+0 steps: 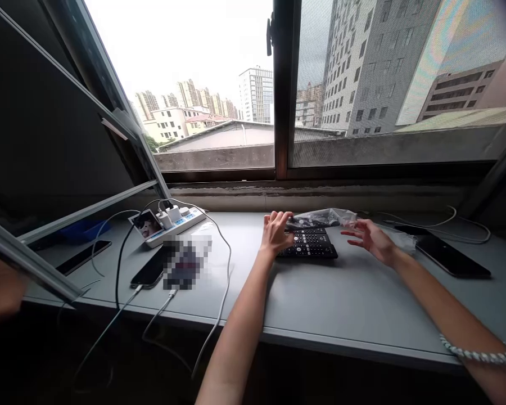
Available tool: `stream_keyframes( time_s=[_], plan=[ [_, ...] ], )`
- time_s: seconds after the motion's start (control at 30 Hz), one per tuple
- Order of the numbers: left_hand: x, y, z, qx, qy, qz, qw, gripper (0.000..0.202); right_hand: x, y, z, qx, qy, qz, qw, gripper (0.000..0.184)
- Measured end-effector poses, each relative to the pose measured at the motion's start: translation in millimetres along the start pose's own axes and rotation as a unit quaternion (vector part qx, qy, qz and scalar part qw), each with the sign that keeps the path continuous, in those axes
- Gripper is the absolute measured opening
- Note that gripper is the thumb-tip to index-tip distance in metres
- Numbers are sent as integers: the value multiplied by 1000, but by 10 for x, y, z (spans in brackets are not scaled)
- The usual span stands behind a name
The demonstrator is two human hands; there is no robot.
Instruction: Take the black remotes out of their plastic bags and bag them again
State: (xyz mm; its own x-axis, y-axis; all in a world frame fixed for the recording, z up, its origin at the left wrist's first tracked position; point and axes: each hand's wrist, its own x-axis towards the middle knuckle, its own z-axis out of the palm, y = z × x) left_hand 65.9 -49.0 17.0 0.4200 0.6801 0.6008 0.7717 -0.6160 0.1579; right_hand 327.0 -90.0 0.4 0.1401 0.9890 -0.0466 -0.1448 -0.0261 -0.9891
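Note:
On the desk in front of me lie black remote controls (314,244) with pale buttons, side by side. Just above them is a clear plastic bag (339,216) with a dark, buttoned remote control (307,221) inside. My left hand (276,233) is closed around the left end of this bagged remote, its fingers over the top; part of the grip is hidden. At the bag's loose right end is my right hand (373,242), fingers apart and bent a little. Its fingertips are close to the plastic; I cannot tell if they touch it.
A power strip (177,225) with plugs and cables stands at the left, near a charging phone (152,267) and a blurred-out item (185,267). To the right lies another phone (451,256) beside crumpled plastic (405,242). Another person's hand (2,289) shows at far left.

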Motion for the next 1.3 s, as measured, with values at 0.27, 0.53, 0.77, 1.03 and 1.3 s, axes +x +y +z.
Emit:
stream_keyframes(
  time_s=[0.27,0.53,0.77,1.03,1.3],
  plan=[
    [41,39,-6,0,27,17,999,40,21,12,16,-48,26,-57,997,23],
    [95,48,31,-2,-11,41,999,35,-25,-79,64,-64,66,-98,991,39],
    [136,114,-52,-3,-13,47,999,41,50,-57,33,-76,85,-130,985,46],
    [120,83,-64,16,-8,74,997,35,-17,-120,24,-120,49,-72,989,43],
    [114,10,7,42,-10,62,997,35,-51,-94,6,-122,-15,-54,991,39]
  ],
)
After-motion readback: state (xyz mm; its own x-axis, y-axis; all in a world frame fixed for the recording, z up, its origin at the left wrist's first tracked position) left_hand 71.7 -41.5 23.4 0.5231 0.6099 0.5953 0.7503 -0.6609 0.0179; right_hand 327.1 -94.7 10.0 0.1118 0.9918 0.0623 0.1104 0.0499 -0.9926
